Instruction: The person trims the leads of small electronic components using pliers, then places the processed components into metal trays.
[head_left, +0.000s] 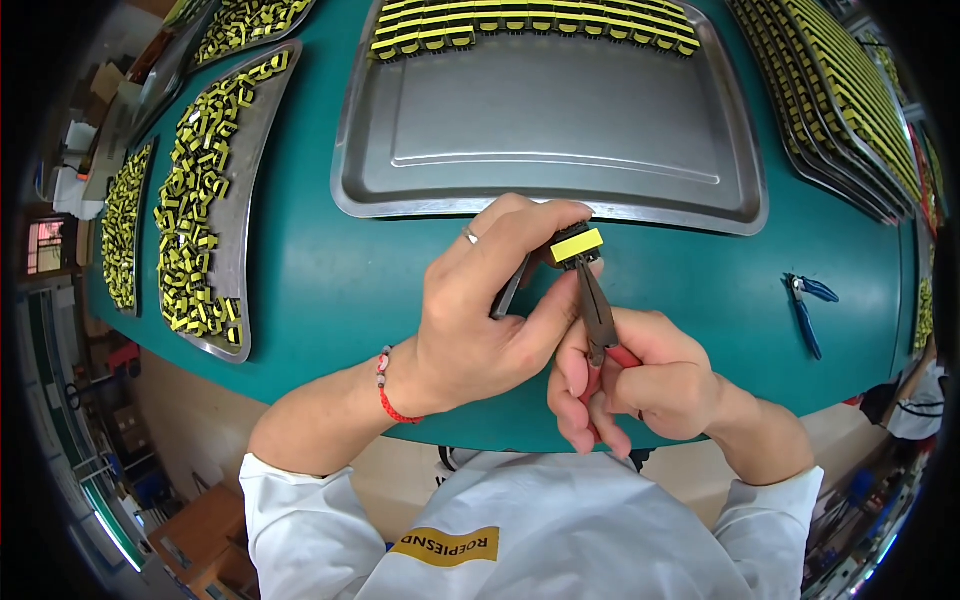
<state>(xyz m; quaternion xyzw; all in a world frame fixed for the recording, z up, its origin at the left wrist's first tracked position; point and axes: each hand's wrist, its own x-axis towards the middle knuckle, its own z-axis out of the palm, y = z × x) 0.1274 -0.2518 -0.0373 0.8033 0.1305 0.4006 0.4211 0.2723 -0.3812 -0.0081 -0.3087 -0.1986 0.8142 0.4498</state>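
**Holding a little yellow-and-black part (577,245) up to some red-handled pliers (598,318)**

Head view, looking down over a green table (350,280). Got the part pinched in the left hand (495,290), between thumb and fingers, mid-scene and just on the near side of a big steel tray (560,130). Yellow face up, sitting a bit askew. Also got a slim dark piece (510,290) tucked under the fingers of that same hand, can't tell what.

Gripping the pliers in the right hand (650,385), with fingers wrapped around the red handles and the tips right at the near edge of the part. Can't tell from here if nipping a pin or just touching.

Wearing a ring (470,236) and a red bracelet (385,385) on the left side, plus a white shirt (570,530) with a yellow patch (447,546).

At the far end of the big tray, tidy rows of similar parts (535,20). Over on the left, a steel tray (252,200) heaped with loose parts (195,230), with more heaped trays further left and far left. Over on the right, a stack of trays (835,110) loaded with neat rows, well apart from both hands. Nearer than that stack, lying on the table, blue-handled cutters (806,310) with handles splayed.
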